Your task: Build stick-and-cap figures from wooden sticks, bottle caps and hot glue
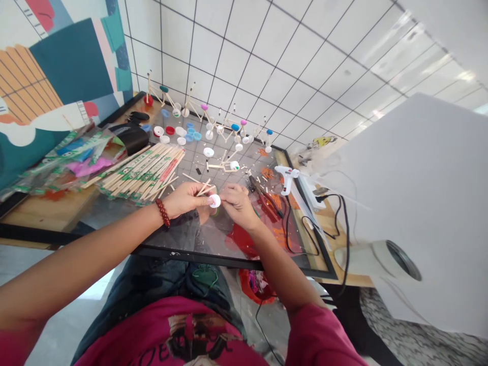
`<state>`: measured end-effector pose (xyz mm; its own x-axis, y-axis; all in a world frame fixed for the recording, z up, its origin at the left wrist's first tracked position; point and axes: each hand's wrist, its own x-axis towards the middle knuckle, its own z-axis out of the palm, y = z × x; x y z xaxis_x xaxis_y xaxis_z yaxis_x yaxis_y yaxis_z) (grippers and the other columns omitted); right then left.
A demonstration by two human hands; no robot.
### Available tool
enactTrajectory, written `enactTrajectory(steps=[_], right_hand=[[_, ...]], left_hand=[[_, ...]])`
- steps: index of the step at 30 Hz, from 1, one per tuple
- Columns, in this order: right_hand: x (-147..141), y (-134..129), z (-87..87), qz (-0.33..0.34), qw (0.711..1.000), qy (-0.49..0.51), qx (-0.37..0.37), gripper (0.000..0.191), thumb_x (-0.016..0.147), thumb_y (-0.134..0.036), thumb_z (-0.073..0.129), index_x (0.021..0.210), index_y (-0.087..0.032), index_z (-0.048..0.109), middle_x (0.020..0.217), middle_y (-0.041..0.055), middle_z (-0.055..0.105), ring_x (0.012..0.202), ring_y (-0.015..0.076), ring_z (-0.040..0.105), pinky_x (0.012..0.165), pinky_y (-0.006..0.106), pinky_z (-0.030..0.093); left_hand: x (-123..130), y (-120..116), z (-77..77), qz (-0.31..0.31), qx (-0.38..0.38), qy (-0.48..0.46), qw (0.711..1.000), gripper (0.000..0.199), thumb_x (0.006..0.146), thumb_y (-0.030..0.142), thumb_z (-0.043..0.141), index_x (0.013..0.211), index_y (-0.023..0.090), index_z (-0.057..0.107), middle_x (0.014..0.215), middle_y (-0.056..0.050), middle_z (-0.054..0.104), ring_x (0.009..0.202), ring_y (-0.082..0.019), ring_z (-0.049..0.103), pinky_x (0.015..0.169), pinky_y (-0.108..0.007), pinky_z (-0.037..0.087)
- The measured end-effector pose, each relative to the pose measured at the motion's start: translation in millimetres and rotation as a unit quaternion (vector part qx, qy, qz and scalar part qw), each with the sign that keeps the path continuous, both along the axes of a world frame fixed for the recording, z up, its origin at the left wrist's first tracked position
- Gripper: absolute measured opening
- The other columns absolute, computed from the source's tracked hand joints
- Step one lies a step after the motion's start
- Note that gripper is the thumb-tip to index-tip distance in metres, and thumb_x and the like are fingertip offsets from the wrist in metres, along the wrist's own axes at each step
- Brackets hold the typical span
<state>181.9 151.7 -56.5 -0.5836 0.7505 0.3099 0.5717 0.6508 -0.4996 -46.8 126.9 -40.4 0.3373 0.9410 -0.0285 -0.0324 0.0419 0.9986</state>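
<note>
My left hand grips a small frame of thin wooden sticks with a white bottle cap at its end. A red bead bracelet sits on that wrist. My right hand pinches the same white cap from the right side, fingers closed around it. Both hands meet above the near part of a glass-topped table. What lies under the hands is hidden.
A pile of wrapped chopsticks lies left of my hands. Several finished stick-and-cap models and loose coloured caps stand further back. A white glue gun, red pliers and black cables are to the right.
</note>
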Motion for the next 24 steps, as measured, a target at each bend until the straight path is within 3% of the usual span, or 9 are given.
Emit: enactTrajectory(steps=[5, 8, 11, 15, 16, 20, 24], right_hand=[[2, 1, 3.4, -0.054, 0.998, 0.006, 0.011, 0.026, 0.107, -0.031, 0.059, 0.105, -0.031, 0.085, 0.094, 0.0056, 0.079, 0.110, 0.0284, 0.063, 0.112, 0.054, 0.032], [0, -1, 4.5, -0.070, 0.997, -0.016, 0.011, 0.023, 0.106, -0.030, 0.062, 0.104, -0.029, 0.085, 0.092, 0.0056, 0.079, 0.110, 0.0286, 0.063, 0.111, 0.054, 0.030], [-6, -5, 4.8, -0.066, 0.996, -0.057, 0.005, 0.022, 0.106, -0.028, 0.063, 0.105, -0.028, 0.085, 0.091, 0.0058, 0.080, 0.112, 0.0286, 0.063, 0.110, 0.053, 0.030], [-9, -8, 6.8, -0.040, 0.995, -0.087, 0.000, 0.017, 0.103, -0.034, 0.070, 0.110, -0.028, 0.084, 0.106, 0.0078, 0.083, 0.118, 0.0302, 0.065, 0.112, 0.054, 0.031], [-6, -8, 8.2, -0.033, 0.996, -0.085, 0.000, 0.020, 0.100, -0.038, 0.076, 0.117, -0.028, 0.083, 0.115, 0.0087, 0.082, 0.121, 0.0317, 0.065, 0.113, 0.054, 0.033], [13, -2, 15.0, -0.026, 0.997, -0.068, -0.026, 0.076, 0.078, -0.047, 0.097, 0.146, -0.029, 0.069, 0.144, 0.0122, 0.073, 0.135, 0.0373, 0.062, 0.117, 0.057, 0.036], [26, 1, 17.2, -0.058, 0.993, -0.077, -0.067, 0.088, 0.071, -0.041, 0.102, 0.149, -0.025, 0.064, 0.141, 0.0128, 0.074, 0.134, 0.0384, 0.063, 0.116, 0.059, 0.037]], left_hand=[[-5, 3, -2.6, 0.038, -0.007, 0.007, 0.999, 0.051, 0.079, 0.063, 0.079, 0.098, 0.016, 0.083, 0.053, 0.004, 0.045, 0.047, -0.011, 0.033, 0.048, -0.027, 0.026], [-6, 3, -1.5, 0.069, 0.068, 0.070, 0.993, 0.052, 0.071, 0.052, 0.088, 0.110, 0.017, 0.082, 0.078, -0.003, 0.070, 0.054, -0.012, 0.047, 0.051, -0.028, 0.038], [-7, 1, -1.5, 0.071, 0.163, 0.149, 0.973, 0.051, 0.067, 0.041, 0.090, 0.112, 0.019, 0.082, 0.107, -0.009, 0.080, 0.071, -0.017, 0.064, 0.065, -0.031, 0.053], [-10, 3, -6.7, 0.063, 0.258, 0.210, 0.941, 0.031, 0.075, 0.039, 0.080, 0.099, 0.020, 0.084, 0.105, -0.010, 0.083, 0.098, -0.028, 0.076, 0.092, -0.040, 0.061], [-11, 4, -8.3, 0.065, 0.270, 0.223, 0.935, 0.029, 0.076, 0.038, 0.078, 0.098, 0.020, 0.084, 0.104, -0.011, 0.084, 0.100, -0.029, 0.076, 0.094, -0.042, 0.061], [-15, 7, -12.0, 0.068, 0.272, 0.260, 0.924, 0.030, 0.075, 0.036, 0.079, 0.100, 0.020, 0.085, 0.108, -0.012, 0.084, 0.101, -0.031, 0.078, 0.098, -0.045, 0.062], [-16, 8, -10.7, 0.063, 0.265, 0.297, 0.915, 0.042, 0.069, 0.039, 0.086, 0.108, 0.021, 0.085, 0.117, -0.012, 0.083, 0.105, -0.033, 0.078, 0.101, -0.045, 0.061]])
